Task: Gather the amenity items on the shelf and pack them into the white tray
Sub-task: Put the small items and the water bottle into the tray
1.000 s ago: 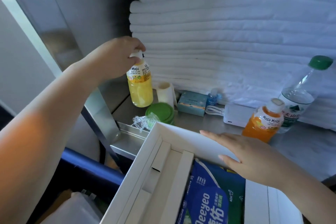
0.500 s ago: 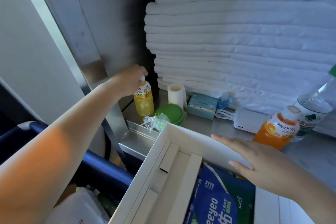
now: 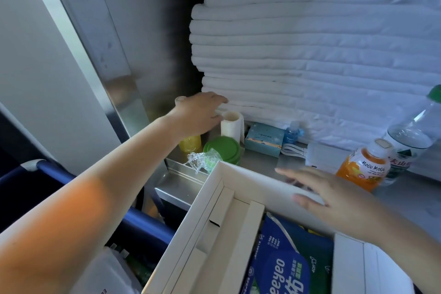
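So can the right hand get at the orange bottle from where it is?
Probably yes: the right hand hovers open over the tray's rim, and the orange bottle stands just beyond it with nothing between.

A tray [image 3: 241, 175] sits in front of a shelf [image 3: 265, 162]. On the shelf, left to right: bottle [image 3: 191, 144], paper roll [image 3: 231, 124], small box [image 3: 264, 138], second bottle [image 3: 364, 167], water bottle [image 3: 410, 136]. Folded towels [image 3: 310, 43] are stacked behind.

You have two juice bottles on the shelf [image 3: 267, 162]: a yellow one [image 3: 190, 145] by its left edge and an orange one [image 3: 364, 166] toward the right. One water bottle [image 3: 410, 137], one paper roll [image 3: 231, 125], one tissue box [image 3: 263, 139], one small blue bottle [image 3: 291, 132], one green lid [image 3: 223, 149].
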`<state>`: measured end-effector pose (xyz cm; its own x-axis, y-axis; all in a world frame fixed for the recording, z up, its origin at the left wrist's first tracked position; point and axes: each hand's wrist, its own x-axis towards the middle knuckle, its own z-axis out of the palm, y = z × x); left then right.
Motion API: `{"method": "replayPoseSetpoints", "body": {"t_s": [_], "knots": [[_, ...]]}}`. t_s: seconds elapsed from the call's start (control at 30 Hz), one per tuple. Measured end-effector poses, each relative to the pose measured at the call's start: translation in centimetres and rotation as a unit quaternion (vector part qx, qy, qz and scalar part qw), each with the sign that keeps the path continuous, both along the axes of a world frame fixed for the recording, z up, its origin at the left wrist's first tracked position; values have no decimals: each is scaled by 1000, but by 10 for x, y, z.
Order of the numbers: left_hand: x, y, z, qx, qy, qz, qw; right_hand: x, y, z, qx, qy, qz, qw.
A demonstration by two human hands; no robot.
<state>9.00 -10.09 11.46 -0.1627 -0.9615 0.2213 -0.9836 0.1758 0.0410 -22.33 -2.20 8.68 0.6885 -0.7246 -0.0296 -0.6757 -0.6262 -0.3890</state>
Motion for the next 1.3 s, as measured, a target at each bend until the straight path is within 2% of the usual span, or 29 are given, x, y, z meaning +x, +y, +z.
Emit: {"method": "replayPoseSetpoints", "body": {"t_s": [0.13, 0.23, 0.33, 0.43, 0.57, 0.87, 1.0, 1.1, 1.17, 1.23, 1.3], "knots": [[-26, -19, -9, 104, -33, -45, 993, 32, -24, 6, -83, -62, -22, 994], [-32, -30, -11, 141, -41, -45, 988, 57, -59, -1, -112, -32, -52, 992], [-34, -36, -13, 124, -49, -53, 990, 75, -93, -15, -85, 53, -80, 992], [-26, -38, -14, 116, -32, -52, 991, 80, -110, -30, -49, 100, -79, 991], [-12, -40, -9, 109, -33, -32, 993, 79, -111, -41, -28, 126, -67, 989], [-3, -39, -6, 117, -132, 47, 983, 79, -105, -41, -24, 162, -71, 984], [-6, -39, -8, 113, -150, 66, 980, 78, -105, -41, -12, 157, -74, 985], [-11, -38, -7, 111, -163, 70, 978, 77, -111, -34, -97, 84, -136, 982], [-18, -38, -7, 81, -159, 43, 983, 73, -116, -27, -183, 57, -211, 958], [-26, -37, -10, 45, -129, 1, 991, 68, -119, -22, -207, 92, -248, 942], [-34, -36, -14, 42, -96, -19, 994, 65, -120, -23, -188, 112, -260, 941]]}}
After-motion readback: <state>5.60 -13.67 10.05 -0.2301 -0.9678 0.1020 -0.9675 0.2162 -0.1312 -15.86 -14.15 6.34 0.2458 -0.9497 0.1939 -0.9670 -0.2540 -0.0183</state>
